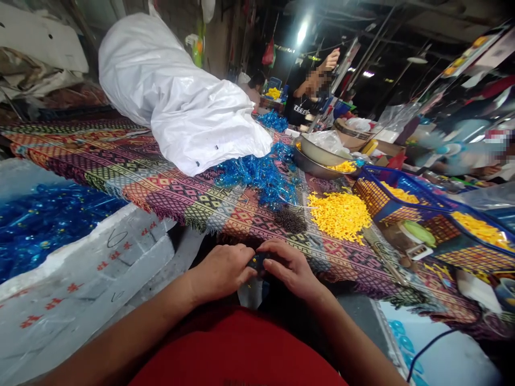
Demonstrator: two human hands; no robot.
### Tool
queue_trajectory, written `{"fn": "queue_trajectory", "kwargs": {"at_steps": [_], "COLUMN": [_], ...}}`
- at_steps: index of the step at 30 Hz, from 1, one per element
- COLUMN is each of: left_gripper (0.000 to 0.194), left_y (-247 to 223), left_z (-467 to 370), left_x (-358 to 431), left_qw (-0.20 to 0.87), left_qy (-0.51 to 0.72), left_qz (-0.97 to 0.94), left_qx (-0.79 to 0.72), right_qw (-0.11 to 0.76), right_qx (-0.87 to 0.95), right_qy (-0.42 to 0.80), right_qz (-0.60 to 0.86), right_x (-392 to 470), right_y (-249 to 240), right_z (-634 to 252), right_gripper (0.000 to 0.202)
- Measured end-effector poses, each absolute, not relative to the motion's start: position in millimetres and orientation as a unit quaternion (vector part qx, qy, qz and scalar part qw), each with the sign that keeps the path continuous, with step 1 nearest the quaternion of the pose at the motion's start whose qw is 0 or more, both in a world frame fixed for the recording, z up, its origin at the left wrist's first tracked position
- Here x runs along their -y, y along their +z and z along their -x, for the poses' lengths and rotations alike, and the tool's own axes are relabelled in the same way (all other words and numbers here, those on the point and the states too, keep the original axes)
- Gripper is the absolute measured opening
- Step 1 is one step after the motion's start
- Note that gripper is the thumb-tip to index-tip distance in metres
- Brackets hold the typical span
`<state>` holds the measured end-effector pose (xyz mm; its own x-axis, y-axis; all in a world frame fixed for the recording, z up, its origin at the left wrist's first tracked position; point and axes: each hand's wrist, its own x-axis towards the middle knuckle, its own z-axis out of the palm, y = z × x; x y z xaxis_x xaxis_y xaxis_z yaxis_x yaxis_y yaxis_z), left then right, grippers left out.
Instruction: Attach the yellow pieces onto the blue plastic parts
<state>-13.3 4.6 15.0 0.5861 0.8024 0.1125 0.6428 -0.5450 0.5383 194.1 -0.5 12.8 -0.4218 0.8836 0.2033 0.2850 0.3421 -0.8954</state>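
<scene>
Nearest, a red shirt point(237, 351), with bare forearms reaching away from both sides of it. Just beyond, at the near edge of the cloth-covered tabletop point(161, 187), both hands close together: left hand point(223, 271) with fingers bent over, right hand point(292, 268) loosely cupped, thumb apart from forefinger. Between the fingertips, a small dark piece point(255, 260) with a yellow spot, mostly hidden; impossible to tell which hand grips it, or how firmly. To the near left, a foam box point(88, 268) with red marks on its wall, well filled with blue pieces point(56, 220). To the near right, a white box point(450, 327) with a few clear blue pieces inside, and a dark cable point(426, 347) across it. On the tabletop past the hands, a dark heap point(290, 220), and to its right a larger yellow heap point(340, 214). Farther right, blue baskets point(370, 198) of yellow pieces. Beyond the dark heap, a blue heap point(257, 177), partly under a big white sack point(181, 91) lying to the left; metal bowls point(316, 155) to the right. Far off, a blurred fan point(446, 149) at right, a person point(300, 104) in black with one arm raised, and a bright lamp point(302, 32) overhead.
</scene>
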Motion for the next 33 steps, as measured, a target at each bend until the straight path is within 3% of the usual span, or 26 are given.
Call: {"fn": "queue_trajectory", "kwargs": {"at_steps": [5,8,11,15,18,28,33], "left_gripper": [0.05,0.039,0.021,0.021,0.019,0.019,0.018], "left_y": [22,23,23,24,25,19,16], "left_z": [28,15,1,-7,-11,-20,14], "left_x": [-17,-8,2,6,7,21,4], "left_qw": [0.475,0.542,0.466,0.329,0.305,0.14,0.041], "left_qy": [0.411,0.533,0.506,0.384,0.361,0.391,0.3], "left_qz": [-0.646,-0.537,-0.614,-0.783,-0.808,-0.845,-0.869], "left_qx": [-0.434,-0.366,-0.389,-0.363,-0.352,-0.336,-0.391], "right_qw": [0.529,0.531,0.467,0.459,0.469,0.475,0.474], "right_qx": [0.555,0.563,0.674,0.777,0.809,0.801,0.785], "right_qy": [0.525,0.519,0.419,0.232,0.16,0.12,0.187], "right_qz": [0.371,0.362,0.391,0.362,0.317,0.345,0.353], "right_x": [-3,1,4,7,10,24,8], "right_y": [-5,-12,-6,21,38,38,19], "right_z": [-190,-182,-179,-179,-176,-171,-159], "right_gripper": [0.023,0.025,0.025,0.033,0.026,0.015,0.023]}}
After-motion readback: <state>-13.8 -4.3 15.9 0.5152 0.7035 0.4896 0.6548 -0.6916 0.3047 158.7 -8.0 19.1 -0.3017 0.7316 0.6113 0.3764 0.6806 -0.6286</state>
